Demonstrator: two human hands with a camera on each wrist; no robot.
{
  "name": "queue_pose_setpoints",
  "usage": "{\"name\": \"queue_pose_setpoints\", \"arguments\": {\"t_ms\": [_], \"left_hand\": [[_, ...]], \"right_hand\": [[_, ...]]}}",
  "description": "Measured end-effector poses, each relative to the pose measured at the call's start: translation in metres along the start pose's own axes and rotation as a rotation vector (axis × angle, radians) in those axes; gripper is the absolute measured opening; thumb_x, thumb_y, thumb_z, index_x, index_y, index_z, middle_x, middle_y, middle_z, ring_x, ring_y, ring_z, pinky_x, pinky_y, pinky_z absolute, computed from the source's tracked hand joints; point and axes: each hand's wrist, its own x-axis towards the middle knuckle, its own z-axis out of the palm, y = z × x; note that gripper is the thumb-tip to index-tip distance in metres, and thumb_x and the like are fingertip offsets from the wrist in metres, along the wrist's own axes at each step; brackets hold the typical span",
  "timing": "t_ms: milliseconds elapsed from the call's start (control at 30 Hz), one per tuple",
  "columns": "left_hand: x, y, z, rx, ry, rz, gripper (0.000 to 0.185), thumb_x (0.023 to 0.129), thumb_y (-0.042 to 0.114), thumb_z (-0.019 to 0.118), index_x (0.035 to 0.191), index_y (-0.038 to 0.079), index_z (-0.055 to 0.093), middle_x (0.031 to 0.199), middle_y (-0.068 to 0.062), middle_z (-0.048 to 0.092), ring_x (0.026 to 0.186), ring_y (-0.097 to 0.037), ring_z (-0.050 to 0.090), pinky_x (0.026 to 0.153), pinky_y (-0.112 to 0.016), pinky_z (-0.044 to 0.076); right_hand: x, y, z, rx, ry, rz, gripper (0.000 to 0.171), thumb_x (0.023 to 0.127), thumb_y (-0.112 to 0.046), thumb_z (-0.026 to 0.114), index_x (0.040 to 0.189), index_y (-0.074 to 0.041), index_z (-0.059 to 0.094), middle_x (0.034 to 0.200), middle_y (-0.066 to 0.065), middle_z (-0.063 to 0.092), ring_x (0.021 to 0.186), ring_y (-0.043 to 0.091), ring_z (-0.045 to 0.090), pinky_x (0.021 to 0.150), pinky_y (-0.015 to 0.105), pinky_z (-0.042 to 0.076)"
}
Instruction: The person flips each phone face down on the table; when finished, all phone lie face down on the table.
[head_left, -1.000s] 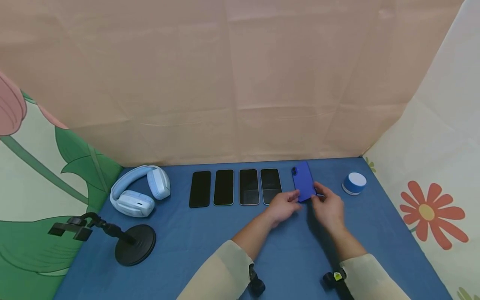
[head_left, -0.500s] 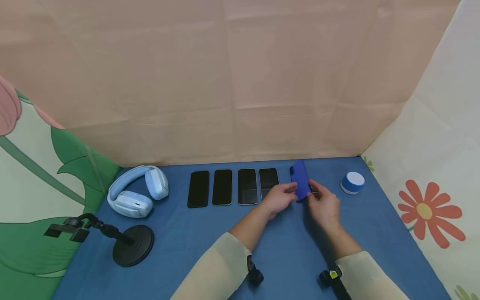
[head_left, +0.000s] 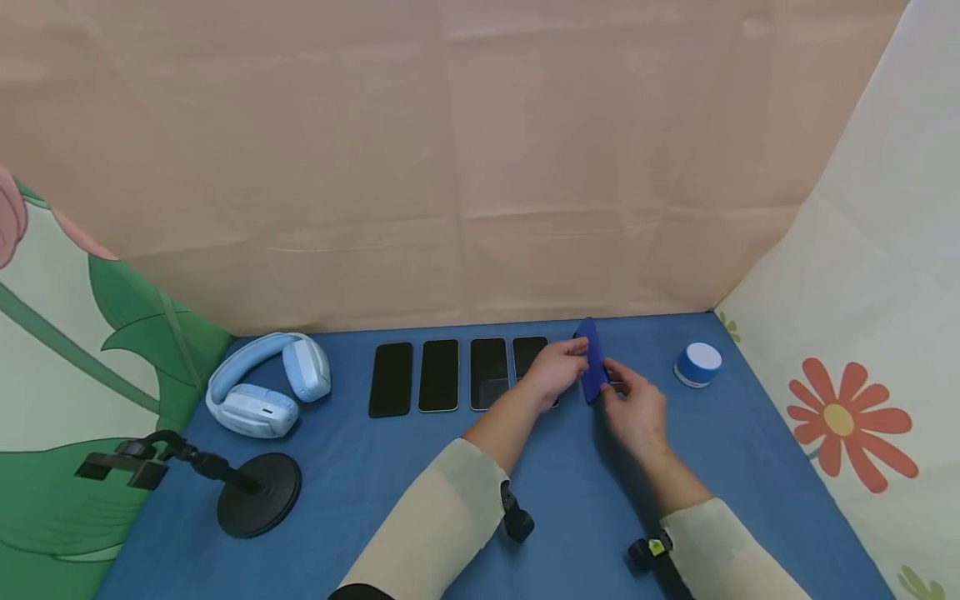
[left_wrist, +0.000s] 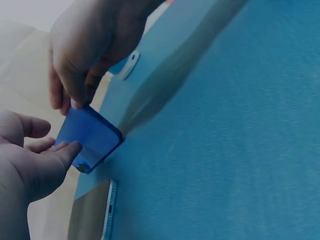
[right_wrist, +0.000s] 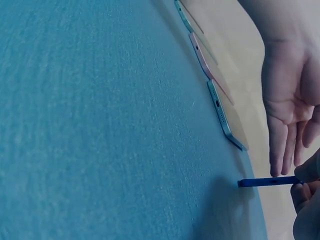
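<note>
A blue phone (head_left: 592,360) stands tilted up on its long edge over the blue table cloth (head_left: 570,483), just right of a row of several black-screened phones (head_left: 438,375). My right hand (head_left: 632,405) pinches its near end. My left hand (head_left: 558,368) lies with straight fingers against the phone's left face, partly covering the rightmost black phone (head_left: 529,352). In the left wrist view the blue phone (left_wrist: 90,139) sits between my left fingers (left_wrist: 55,152) and the right hand (left_wrist: 85,60). The right wrist view shows the blue phone (right_wrist: 267,182) edge-on, lifted off the cloth.
Pale blue headphones (head_left: 262,390) lie at the back left. A black phone stand (head_left: 251,493) with a round base sits in front of them. A small blue and white speaker (head_left: 697,364) stands at the back right. Paper walls close in the back and sides.
The blue phone has been tipped from nearly flat up onto its edge. My left hand has moved up and back against it; both hands have shifted slightly away from me.
</note>
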Motion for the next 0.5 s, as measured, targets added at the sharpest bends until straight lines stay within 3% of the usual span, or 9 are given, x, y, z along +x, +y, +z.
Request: {"name": "queue_pose_setpoints", "arguments": {"t_ms": [200,500], "left_hand": [[0.004,0.008,-0.004,0.013,0.01,0.006,0.049,0.101,0.0,0.055,0.15,0.006,0.055,0.15,-0.007,0.058,0.132,-0.026,0.059,0.11,-0.041,0.049],[0.002,0.012,-0.008,-0.007,0.029,-0.032,0.05,0.102,0.0,0.055,0.151,0.007,0.054,0.15,-0.004,0.058,0.122,-0.019,0.063,0.105,-0.039,0.052]], "right_hand": [[-0.001,-0.004,0.004,0.02,-0.007,-0.025,0.04,0.097,-0.002,0.068,0.137,-0.002,0.067,0.12,0.023,0.072,0.106,0.039,0.072,0.095,0.057,0.056],[-0.001,-0.008,0.009,0.043,-0.012,-0.025,0.04,0.095,-0.002,0.071,0.135,-0.004,0.069,0.114,0.021,0.073,0.103,0.037,0.073,0.094,0.055,0.057]]}}
